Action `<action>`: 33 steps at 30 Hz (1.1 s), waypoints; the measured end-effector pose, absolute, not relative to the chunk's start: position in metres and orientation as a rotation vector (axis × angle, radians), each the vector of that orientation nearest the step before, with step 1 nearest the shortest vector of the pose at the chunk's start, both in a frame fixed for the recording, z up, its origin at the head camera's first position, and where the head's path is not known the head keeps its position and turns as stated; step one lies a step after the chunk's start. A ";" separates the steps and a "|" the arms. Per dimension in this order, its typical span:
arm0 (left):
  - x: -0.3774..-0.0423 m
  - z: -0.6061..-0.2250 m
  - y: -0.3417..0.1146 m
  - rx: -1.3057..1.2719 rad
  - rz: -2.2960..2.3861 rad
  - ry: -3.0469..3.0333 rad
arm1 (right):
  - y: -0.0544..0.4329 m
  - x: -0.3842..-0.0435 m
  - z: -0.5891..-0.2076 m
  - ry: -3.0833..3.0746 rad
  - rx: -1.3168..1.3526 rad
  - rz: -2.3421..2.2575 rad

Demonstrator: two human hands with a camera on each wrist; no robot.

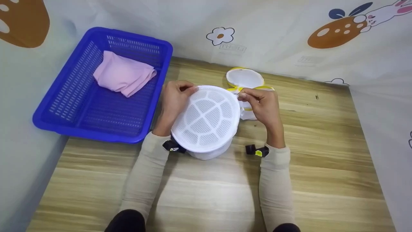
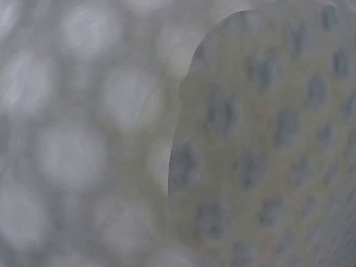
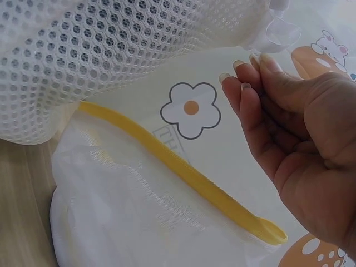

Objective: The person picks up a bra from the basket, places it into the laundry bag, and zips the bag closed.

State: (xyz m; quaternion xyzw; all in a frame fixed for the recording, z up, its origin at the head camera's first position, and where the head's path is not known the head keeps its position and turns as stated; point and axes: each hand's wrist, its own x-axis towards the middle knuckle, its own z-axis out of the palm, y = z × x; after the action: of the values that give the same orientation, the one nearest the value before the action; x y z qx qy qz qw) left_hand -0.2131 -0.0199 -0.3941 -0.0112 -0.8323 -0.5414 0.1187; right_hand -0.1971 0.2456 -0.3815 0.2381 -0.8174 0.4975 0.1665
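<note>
A round white mesh laundry bag (image 1: 206, 119), with a spoked pattern on its flat top, stands tilted between the two hands in the head view. My left hand (image 1: 173, 101) grips its upper left rim, thumb along the edge. At the upper right rim, my right hand (image 1: 262, 104) pinches a small part of the edge between thumb and fingertips; a white loop hangs close by in the right wrist view. Just behind lies a second white mesh bag (image 3: 139, 200) with yellow zip trim, partly hidden. Blurred mesh (image 2: 250, 139) fills the left wrist view.
A blue plastic basket (image 1: 106, 137) stands at the left, with a folded pink cloth (image 1: 124, 74) inside. The wood-patterned tabletop (image 1: 322, 161) meets printed white sheeting (image 1: 273, 32) at the back and sides.
</note>
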 end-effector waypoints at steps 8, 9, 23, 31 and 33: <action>-0.213 -0.393 -0.023 -0.010 -1.543 -2.447 | 0.244 -0.197 -0.380 -2.346 0.643 1.410; -0.213 -0.393 -0.023 -0.006 -1.529 -2.452 | 0.243 -0.197 -0.379 -2.352 0.634 1.399; -0.212 -0.392 -0.022 -0.234 -1.603 -2.496 | 0.247 -0.196 -0.380 -2.366 0.548 1.379; -0.211 -0.388 -0.024 -0.410 -1.607 -2.564 | 0.241 -0.190 -0.371 -2.349 0.556 1.388; -0.211 -0.387 -0.025 -0.428 -1.625 -2.559 | 0.238 -0.187 -0.366 -2.354 0.559 1.388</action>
State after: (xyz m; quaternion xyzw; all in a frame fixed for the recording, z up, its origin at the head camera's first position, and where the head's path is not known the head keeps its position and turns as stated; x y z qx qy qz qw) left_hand -0.2106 -0.0247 -0.3873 -0.1398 -0.8351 -0.5305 0.0401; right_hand -0.1873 0.2381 -0.3656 0.1973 -0.8309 0.4898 0.1753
